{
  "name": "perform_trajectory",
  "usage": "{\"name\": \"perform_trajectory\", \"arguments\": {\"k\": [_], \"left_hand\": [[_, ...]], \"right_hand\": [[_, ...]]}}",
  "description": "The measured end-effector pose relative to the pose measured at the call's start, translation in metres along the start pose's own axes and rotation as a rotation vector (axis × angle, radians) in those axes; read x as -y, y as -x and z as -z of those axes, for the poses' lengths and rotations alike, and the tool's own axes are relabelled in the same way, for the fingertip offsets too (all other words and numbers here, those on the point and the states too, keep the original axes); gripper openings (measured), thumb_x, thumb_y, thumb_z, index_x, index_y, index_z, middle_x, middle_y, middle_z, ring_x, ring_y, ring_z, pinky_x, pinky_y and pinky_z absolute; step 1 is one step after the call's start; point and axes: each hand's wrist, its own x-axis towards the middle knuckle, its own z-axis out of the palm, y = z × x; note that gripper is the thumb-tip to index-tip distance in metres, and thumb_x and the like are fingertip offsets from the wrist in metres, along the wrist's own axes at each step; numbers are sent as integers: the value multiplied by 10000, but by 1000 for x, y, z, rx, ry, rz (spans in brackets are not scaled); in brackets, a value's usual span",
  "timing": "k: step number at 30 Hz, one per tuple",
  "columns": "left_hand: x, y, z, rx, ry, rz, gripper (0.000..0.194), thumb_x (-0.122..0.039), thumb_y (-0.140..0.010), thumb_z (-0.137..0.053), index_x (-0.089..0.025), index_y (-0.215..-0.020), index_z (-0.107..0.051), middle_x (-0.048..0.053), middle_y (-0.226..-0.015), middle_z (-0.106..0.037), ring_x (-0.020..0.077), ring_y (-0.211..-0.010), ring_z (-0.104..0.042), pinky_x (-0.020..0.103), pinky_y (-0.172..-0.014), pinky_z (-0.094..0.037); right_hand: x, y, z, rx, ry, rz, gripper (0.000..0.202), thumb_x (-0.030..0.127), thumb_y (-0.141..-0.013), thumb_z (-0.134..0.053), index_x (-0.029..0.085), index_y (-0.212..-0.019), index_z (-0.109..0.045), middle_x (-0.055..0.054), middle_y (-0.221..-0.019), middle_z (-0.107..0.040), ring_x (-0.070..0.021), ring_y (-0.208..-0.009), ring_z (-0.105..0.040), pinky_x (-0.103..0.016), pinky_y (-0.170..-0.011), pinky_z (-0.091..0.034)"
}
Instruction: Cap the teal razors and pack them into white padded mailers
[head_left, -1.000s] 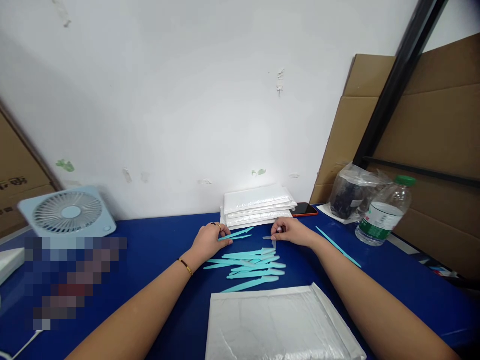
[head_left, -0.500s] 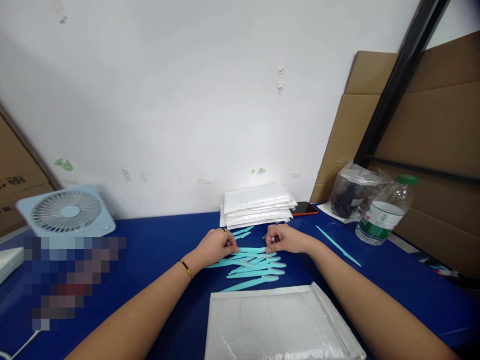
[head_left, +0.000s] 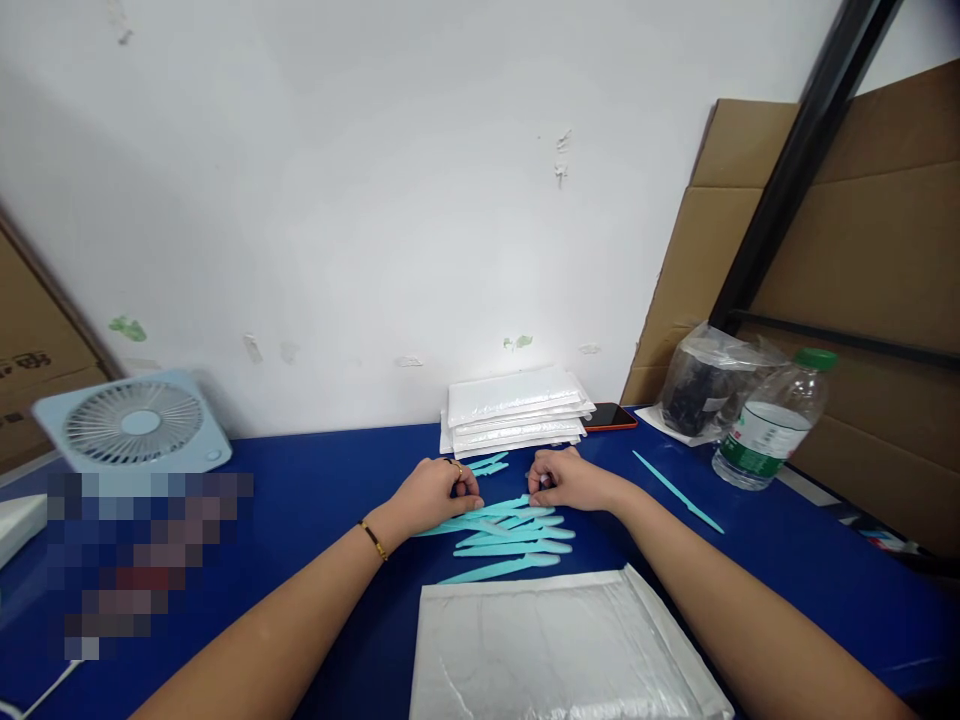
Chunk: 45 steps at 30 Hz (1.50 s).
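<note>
Several slim turquoise eyebrow razors (head_left: 517, 547) lie in a loose, criss-crossed pile on the blue table. My left hand (head_left: 444, 492) has thumb and fingers pinched together at the upper left of the pile, on the left part of the topmost razor (head_left: 506, 507). Across from it, my right hand (head_left: 568, 480) pinches that razor's other end, its fingers curled. Just beyond my left fingertips are a few more razors (head_left: 491, 464). One single razor (head_left: 679, 491) rests apart, to the right of my right hand.
Nearest me lies a silvery padded envelope (head_left: 555, 650). A stack of white padded envelopes (head_left: 517, 405) stands by the wall, a phone (head_left: 611, 417) beside it. A bottle (head_left: 772, 430) and a plastic-wrapped dark object (head_left: 694, 390) are right, a fan (head_left: 139, 425) left.
Both hands stay at the top of the pile with only a very slight shift; my left hand has edged right. The razors below have barely moved.
</note>
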Motion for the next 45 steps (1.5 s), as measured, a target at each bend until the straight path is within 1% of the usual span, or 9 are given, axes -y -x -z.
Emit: {"name": "perform_trajectory", "arguments": {"k": [7, 15, 17, 20, 24, 30, 36, 39, 45], "left_hand": [[-3, 1, -3, 28, 20, 11, 265, -422, -778, -531, -198, -689, -641, -17, -653, -614, 110, -578, -506, 219, -540, -319], [14, -1, 9, -135, -153, 125, 182, -375, -765, -546, -214, -768, -632, -3, -753, -624, 150, -712, -550, 239, -635, -343], [13, 1, 13, -92, -107, 93, 224, -423, -745, -563, -227, -828, -633, -11, -774, -611, 135, -688, -545, 224, -606, -344], [6, 5, 17, 109, -6, 1, 299, -501, -706, -586, -226, -806, -646, -16, -754, -601, 118, -660, -538, 200, -561, -343], [0, 8, 15, 259, 70, 41, 319, -501, -721, -563, -196, -759, -649, -14, -661, -592, 105, -581, -504, 194, -503, -321], [9, 4, 13, 144, 17, 62, 300, -476, -746, -537, -195, -743, -642, -8, -661, -589, 114, -579, -476, 202, -502, -308], [25, 3, 22, 30, -85, 142, 258, -445, -733, -554, -206, -756, -648, -4, -734, -614, 125, -640, -530, 210, -570, -340], [20, 3, 25, 7, -104, 118, 320, -508, -700, -578, -221, -818, -655, -6, -784, -611, 129, -667, -541, 213, -574, -343], [-3, 5, 18, 138, -96, -20, 253, -479, -679, -623, -247, -767, -677, -30, -728, -630, 116, -669, -550, 199, -560, -331]], "right_hand": [[2, -3, -4, -34, -38, 20, 268, 470, -674, -663, 205, -714, -661, 1, -746, -602, -146, -710, -512, -305, -771, -313], [-18, 1, 12, -213, 55, -101, 205, 403, -665, -674, 198, -678, -670, -6, -699, -601, -138, -657, -509, -286, -701, -332], [-12, 2, 12, -201, 9, -55, 195, 390, -717, -628, 201, -716, -675, -11, -737, -605, -130, -652, -511, -277, -686, -343], [3, 2, 6, -124, -42, 28, 220, 401, -757, -590, 198, -743, -671, -16, -761, -606, -128, -661, -513, -269, -678, -356], [19, 4, 1, -25, -29, 63, 265, 467, -735, -608, 212, -750, -678, -10, -779, -584, -136, -706, -507, -270, -700, -354], [7, 5, 3, 52, -96, 99, 292, 487, -728, -613, 203, -757, -677, 2, -783, -584, -121, -703, -520, -249, -682, -352], [-14, 5, 12, -122, -7, -60, 259, 445, -702, -649, 189, -724, -673, -3, -736, -599, -131, -670, -530, -276, -700, -339], [-4, 3, 10, -203, 44, -26, 210, 417, -706, -656, 213, -753, -669, 2, -766, -592, -144, -725, -532, -308, -769, -313], [35, -7, -16, -60, 31, 88, 200, 414, -734, -637, 224, -796, -650, 6, -827, -568, -142, -753, -516, -329, -804, -291]]}}
